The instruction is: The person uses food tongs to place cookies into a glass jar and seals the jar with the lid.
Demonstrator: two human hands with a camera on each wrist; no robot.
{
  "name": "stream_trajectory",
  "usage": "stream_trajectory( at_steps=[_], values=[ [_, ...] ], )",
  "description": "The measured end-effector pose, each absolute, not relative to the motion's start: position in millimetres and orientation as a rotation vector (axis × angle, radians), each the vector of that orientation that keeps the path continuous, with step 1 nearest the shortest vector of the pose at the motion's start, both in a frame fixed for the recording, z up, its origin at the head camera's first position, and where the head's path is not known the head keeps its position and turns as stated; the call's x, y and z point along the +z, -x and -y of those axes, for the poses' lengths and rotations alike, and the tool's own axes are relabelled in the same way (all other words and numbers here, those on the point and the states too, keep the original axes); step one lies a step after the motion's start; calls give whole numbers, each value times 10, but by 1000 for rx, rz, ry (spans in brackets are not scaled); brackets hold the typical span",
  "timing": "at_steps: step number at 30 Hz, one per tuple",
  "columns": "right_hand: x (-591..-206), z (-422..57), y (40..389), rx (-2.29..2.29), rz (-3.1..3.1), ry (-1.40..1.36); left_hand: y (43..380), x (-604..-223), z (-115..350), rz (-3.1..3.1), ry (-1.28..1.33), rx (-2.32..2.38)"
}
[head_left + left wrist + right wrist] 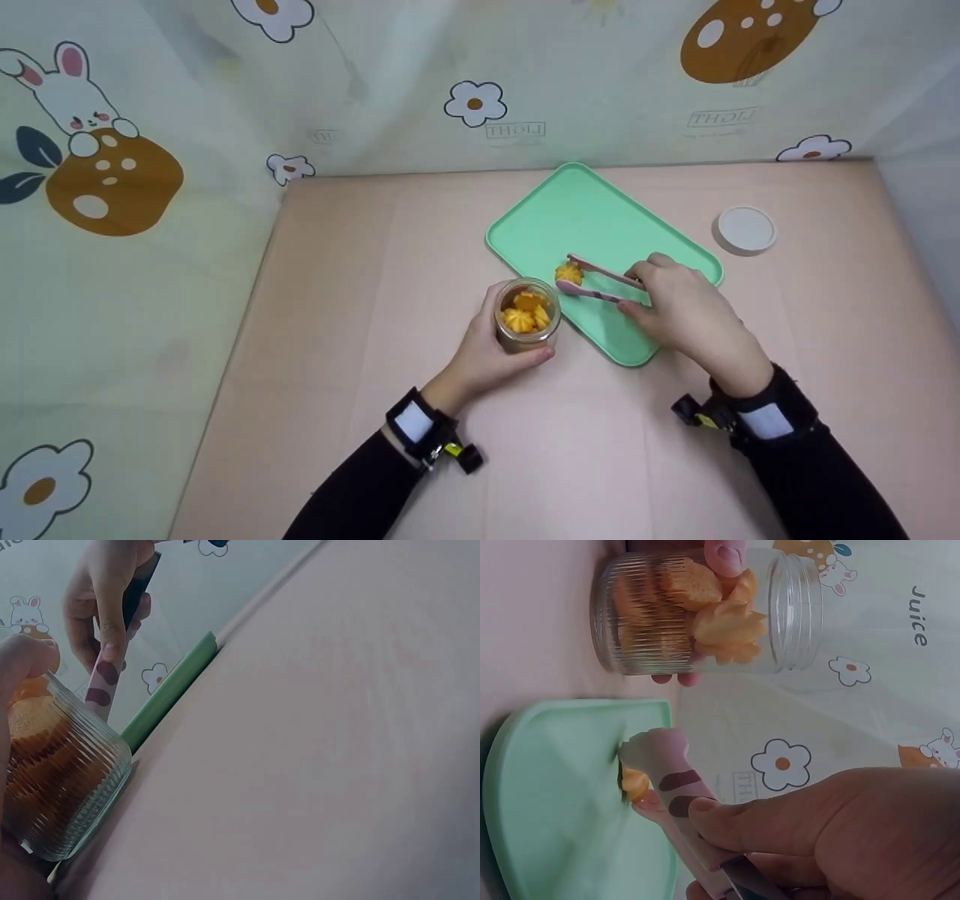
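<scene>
My left hand (484, 352) grips a ribbed clear glass jar (795, 615), its mouth uncovered. Several yellow piped cookies (520, 319) fill its lower part. In the right wrist view the jar stands upright beside the tray. My right hand (690, 311) pinches pink tongs (600, 294) with dark stripes. The tips of the tongs are on either side of one cookie (568, 273) on the green tray (592, 214), near its left edge. Whether both tips touch the cookie I cannot tell. In the left wrist view the tongs' tips are hidden behind the jar.
A round white lid (745, 230) lies on the table right of the tray. The table (337, 300) has a pale pink cover. A printed cloth (390, 90) with flowers and rabbits hangs behind it and along the left side.
</scene>
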State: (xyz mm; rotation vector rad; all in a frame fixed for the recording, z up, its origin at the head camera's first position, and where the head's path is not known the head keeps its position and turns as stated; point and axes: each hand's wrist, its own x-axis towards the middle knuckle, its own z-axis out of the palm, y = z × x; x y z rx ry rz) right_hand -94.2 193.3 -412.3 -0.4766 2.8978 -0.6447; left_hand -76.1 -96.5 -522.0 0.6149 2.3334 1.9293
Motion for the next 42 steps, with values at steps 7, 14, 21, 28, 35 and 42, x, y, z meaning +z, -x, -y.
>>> stream_trajectory(
  at_steps=[7, 14, 21, 28, 35, 42],
  values=[
    [-4091, -1931, 936, -660, -2897, 443, 769, -5226, 964, -2336, -606, 1922],
    [-4087, -1926, 918, -687, -2916, 460, 759, -5218, 965, -2349, -593, 1911],
    [-4058, -1919, 894, -692, -2935, 474, 756, -5221, 963, -2351, -576, 1905],
    [-4035, -1922, 880, -675, -2932, 473, 758, -5221, 963, -2329, -580, 1920],
    [-4006, -1925, 861, -694, -2938, 473, 757, -5223, 964, -2329, -590, 1921],
    [-3992, -1943, 849, -755, -3008, 501, 755, -5217, 962, -2333, -586, 1924]
  ],
)
